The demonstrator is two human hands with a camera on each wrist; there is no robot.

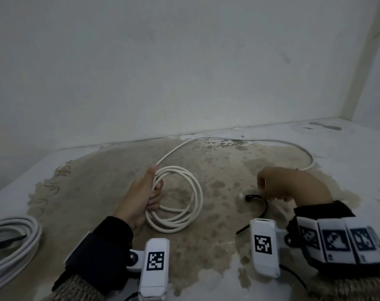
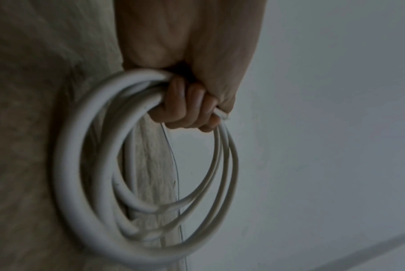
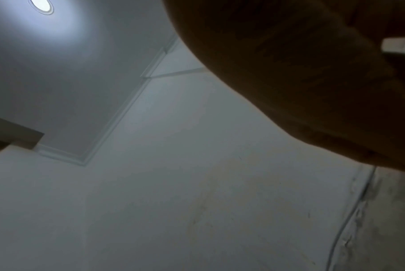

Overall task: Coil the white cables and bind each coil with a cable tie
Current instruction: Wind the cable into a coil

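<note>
We've got our left hand (image 1: pixel 144 193) at about 9 o'clock on the floor (image 1: pixel 217 224), fingers (image 2: pixel 187 108) wrapped tight round the coil (image 1: pixel 178 205). Its loose tail (image 1: pixel 249 141) runs off to 12 and curves round to 2. Our right hand (image 1: pixel 286 184) hovers at 3 over a black tie (image 1: pixel 260 205); fingers look curled, but we can't tell if they hold anything. A second coil (image 1: pixel 15 242) sits at 8.

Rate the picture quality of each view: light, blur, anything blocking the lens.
Head view: dim and flat but sharp enough; the left hand and coil read clearly, and the edges bend from the wide lens. Left wrist view: dim, with the near loops soft. Right wrist view: the right hand is a dark blurred mass filling the upper right, backlit by a ceiling lamp.
</note>
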